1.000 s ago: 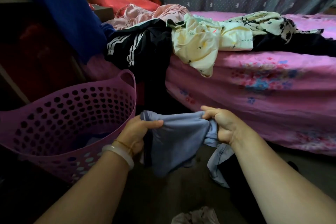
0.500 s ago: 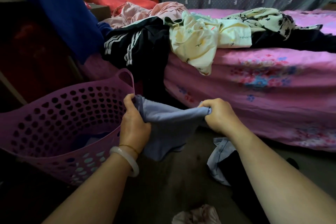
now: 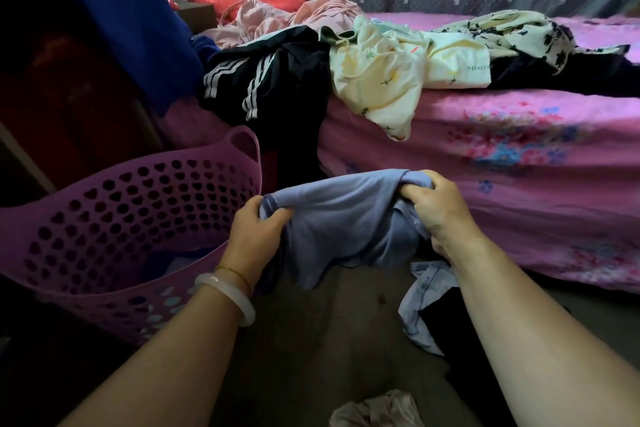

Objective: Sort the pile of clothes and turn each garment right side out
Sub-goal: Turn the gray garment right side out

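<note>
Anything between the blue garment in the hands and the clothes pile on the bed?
Nothing visible. Both hands, left hand and right hand, grip the blue garment; only open air lies between it and the clothes pile on the bed.

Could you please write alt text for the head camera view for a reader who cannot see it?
A left hand and right hand grip a blue garment between them above the floor. A purple laundry basket sits at left; a pile of clothes lies on the pink bed behind.
</note>
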Demonstrator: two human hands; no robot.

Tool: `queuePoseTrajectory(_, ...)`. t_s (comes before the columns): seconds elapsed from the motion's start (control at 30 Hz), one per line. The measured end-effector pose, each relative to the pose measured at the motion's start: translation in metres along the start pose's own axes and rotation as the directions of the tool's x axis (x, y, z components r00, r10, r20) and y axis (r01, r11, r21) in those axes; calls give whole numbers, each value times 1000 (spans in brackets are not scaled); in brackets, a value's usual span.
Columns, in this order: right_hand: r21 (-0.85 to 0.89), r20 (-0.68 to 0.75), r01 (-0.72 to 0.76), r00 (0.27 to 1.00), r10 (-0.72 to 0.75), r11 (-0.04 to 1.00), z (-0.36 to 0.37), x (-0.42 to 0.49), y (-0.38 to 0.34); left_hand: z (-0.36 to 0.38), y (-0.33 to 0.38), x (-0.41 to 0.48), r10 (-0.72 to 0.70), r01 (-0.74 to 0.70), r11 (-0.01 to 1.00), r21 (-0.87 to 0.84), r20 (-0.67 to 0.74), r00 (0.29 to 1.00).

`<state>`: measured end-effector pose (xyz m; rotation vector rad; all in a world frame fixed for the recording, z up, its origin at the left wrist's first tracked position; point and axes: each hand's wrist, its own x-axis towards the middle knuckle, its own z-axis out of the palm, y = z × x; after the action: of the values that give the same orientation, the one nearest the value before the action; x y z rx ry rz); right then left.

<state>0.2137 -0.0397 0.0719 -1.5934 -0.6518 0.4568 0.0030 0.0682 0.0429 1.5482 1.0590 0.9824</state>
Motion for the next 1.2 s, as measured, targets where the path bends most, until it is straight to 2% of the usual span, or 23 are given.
queuePoseTrajectory(0.07, -162, -11, 56, 998, -59, 985, 4, 4, 2, -1, 0, -1, 86, -82, 995, 64, -66, 994)
queuePoseTrajectory(0.13, -411, 18, 169, 984, -177, 896, 9, 4, 0, -7, 3, 1, 142, -129, 987, 94, -141, 980)
queuePoseTrajectory(0.2, -452, 42, 219, 974, -224, 865, 22, 1, -9, -20, 11, 8, 166, -151, 984, 91, -193, 967)
queuePoseTrajectory(0.23, -376, 46, 208, 977, -206, 903, 35, -1, -16, -32, 15, 16, 190, -170, 979, 108, -217, 957)
queuePoseTrajectory(0.3, -71, 72, 130, 990, -125, 989, 62, -2, -35, -59, 28, 34, 253, -214, 963, 167, -270, 929)
queuePoseTrajectory(0.33, 61, 117, 90, 988, -97, 994, 79, -1, -47, -76, 36, 44, 283, -234, 954, 186, -308, 908)
queuePoseTrajectory(0.4, 217, 239, 38, 967, -91, 975, 122, 0, -71, -115, 52, 63, 311, -253, 949, 190, -407, 859)
queuePoseTrajectory(0.53, 349, 355, -40, 930, -92, 936, 213, 2, -102, -178, 64, 93, 286, -212, 958, 195, -552, 783)
queuePoseTrajectory(0.6, 250, 430, -113, 903, -6, 962, 253, 3, -96, -206, 47, 109, 222, -110, 969, 223, -577, 786)
queuePoseTrajectory(0.67, 31, 488, -139, 866, 107, 990, 292, 10, -70, -230, 15, 123, 94, 47, 967, 249, -527, 845)
queuePoseTrajectory(0.7, -134, 508, -97, 848, 152, 986, 300, 9, -58, -236, -2, 125, 12, 154, 937, 313, -469, 883)
queuePoseTrajectory(0.77, -478, 506, 41, 829, 237, 877, 306, 1, -36, -243, -35, 126, -155, 333, 791, 513, -359, 920)
queuePoseTrajectory(0.83, -621, 431, 86, 868, 247, 779, 300, -8, -24, -239, -53, 121, -279, 413, 691, 594, -308, 910)
queuePoseTrajectory(0.87, -612, 400, 84, 891, 216, 786, 296, -8, -18, -235, -54, 119, -302, 427, 681, 596, -303, 904)
queuePoseTrajectory(0.93, -538, 376, 63, 910, 172, 841, 284, -8, -13, -222, -50, 120, -250, 392, 729, 561, -315, 916)
queuePoseTrajectory(1.07, -375, 279, 75, 960, 35, 924, 244, -6, -17, -165, -12, 106, -31, 129, 888, 441, -221, 975)
queuePoseTrajectory(1.13, -373, 216, 81, 976, 1, 924, 214, 0, -17, -125, 5, 100, 37, 13, 921, 389, -120, 992)
queuePoseTrajectory(1.2, -359, 192, 45, 981, 27, 932, 186, 7, -11, -79, 11, 91, 27, -19, 926, 376, -16, 999)
